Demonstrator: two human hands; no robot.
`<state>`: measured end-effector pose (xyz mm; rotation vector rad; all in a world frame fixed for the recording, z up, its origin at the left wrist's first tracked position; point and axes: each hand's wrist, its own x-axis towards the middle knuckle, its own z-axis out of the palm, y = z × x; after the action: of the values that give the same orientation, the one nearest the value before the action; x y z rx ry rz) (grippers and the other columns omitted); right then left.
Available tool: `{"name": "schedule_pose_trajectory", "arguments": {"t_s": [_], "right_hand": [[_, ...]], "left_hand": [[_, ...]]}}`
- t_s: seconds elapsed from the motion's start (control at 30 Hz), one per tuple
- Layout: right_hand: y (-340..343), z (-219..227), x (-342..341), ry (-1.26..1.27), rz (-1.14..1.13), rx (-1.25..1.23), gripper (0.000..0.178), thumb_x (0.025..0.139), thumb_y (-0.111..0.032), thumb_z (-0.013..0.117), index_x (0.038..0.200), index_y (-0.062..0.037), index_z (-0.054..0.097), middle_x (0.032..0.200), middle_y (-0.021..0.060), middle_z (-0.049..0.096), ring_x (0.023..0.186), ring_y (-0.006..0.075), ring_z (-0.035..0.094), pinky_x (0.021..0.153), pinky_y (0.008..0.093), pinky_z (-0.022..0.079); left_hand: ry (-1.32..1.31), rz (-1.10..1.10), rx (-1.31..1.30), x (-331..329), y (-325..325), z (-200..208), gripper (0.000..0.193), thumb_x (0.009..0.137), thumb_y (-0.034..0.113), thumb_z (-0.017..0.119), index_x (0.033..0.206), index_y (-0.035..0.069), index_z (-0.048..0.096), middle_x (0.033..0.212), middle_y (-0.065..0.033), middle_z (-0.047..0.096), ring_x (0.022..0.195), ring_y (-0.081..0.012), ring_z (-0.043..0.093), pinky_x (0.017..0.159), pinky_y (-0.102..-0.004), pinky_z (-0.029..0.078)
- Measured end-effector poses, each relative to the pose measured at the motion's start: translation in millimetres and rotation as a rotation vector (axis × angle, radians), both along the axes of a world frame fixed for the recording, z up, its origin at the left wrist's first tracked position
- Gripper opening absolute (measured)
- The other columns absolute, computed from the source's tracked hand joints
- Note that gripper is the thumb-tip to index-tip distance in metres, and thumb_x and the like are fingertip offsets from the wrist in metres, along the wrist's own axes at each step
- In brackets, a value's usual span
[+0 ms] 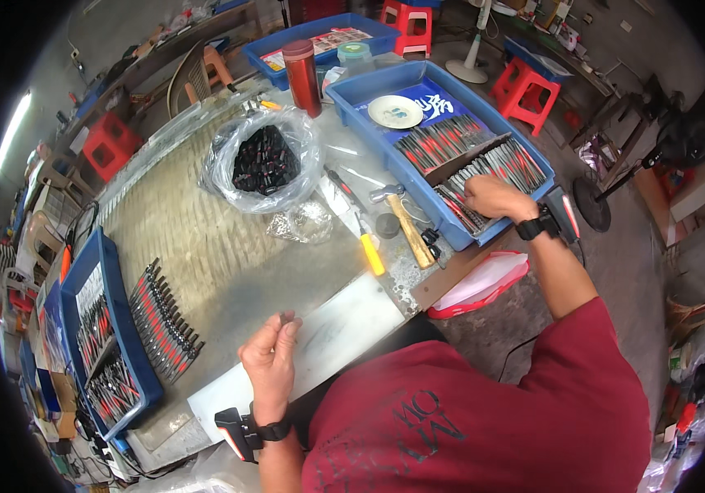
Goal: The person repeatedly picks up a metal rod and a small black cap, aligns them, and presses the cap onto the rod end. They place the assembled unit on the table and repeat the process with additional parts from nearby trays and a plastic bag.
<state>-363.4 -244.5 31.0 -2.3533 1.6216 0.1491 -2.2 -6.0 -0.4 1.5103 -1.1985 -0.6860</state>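
Above the white strip at the table's near edge, my left hand [268, 355] is closed in a pinch on a small dark piece [287, 316], too small to name. My right hand [496, 198] reaches into the blue tray [352, 115] on the right, fingers curled down among slim grey, black and red rod-like parts [510, 163]; its fingertips are hidden. A cardboard-like divider splits the rows there, with a white dish [395, 112] behind them. Left of my left hand, a row of similar black-and-red parts [163, 324] lies on the table.
A plastic bag of small black pieces [263, 160] stands mid-table. Between it and the right tray lie a hammer [406, 226] and a yellow-ended tool [371, 253]. A second blue tray [134, 345] with parts sits left. A red tumbler [301, 78] stands at the back.
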Motion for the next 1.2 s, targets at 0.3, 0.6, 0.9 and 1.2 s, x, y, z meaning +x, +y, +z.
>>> {"name": "schedule_pose_trajectory", "arguments": {"t_s": [0.3,0.6,0.9,1.2], "right_hand": [[44.6,63.5,18.8,-0.277,0.005,-0.159,0.019,0.083,-0.016,0.059,0.082,0.0026,0.054,0.066,0.0107,0.053,0.060,0.0201,0.050,0.057,0.0345,0.041],[114.7,15.2,114.9,-0.919,0.174,0.434,0.007,0.091,-0.008,0.058,0.092,-0.0023,0.054,0.077,-0.0049,0.051,0.067,0.0025,0.043,0.058,0.0196,0.037],[156.0,-20.9,175.4,-1.150,0.227,0.606,0.012,0.093,-0.010,0.059,0.096,0.0000,0.054,0.082,-0.0016,0.054,0.070,0.0044,0.052,0.063,0.0201,0.045],[159.7,-30.5,178.7,-1.080,0.204,0.609,0.016,0.093,-0.016,0.059,0.095,0.0003,0.060,0.081,0.0024,0.062,0.076,0.0065,0.054,0.067,0.0249,0.045]], "left_hand": [[0.005,-0.066,-0.151,-5.4,-6.2,12.8,0.012,0.084,0.000,0.065,0.094,-0.006,0.066,0.086,-0.0095,0.062,0.074,-0.0147,0.056,0.063,-0.0247,0.044],[0.343,-0.100,-0.038,-25.3,-6.8,15.1,0.014,0.086,0.002,0.064,0.097,-0.005,0.067,0.084,-0.0040,0.060,0.070,-0.0087,0.056,0.061,-0.0215,0.047],[0.676,-0.098,0.023,-22.6,-3.7,0.3,0.017,0.090,0.009,0.064,0.103,0.000,0.068,0.078,-0.0025,0.063,0.068,-0.0084,0.057,0.059,-0.0220,0.048],[0.645,-0.065,0.061,-27.1,-3.9,0.3,0.015,0.090,0.010,0.064,0.098,-0.001,0.068,0.078,-0.0005,0.063,0.064,-0.0065,0.053,0.059,-0.0204,0.045]]}}
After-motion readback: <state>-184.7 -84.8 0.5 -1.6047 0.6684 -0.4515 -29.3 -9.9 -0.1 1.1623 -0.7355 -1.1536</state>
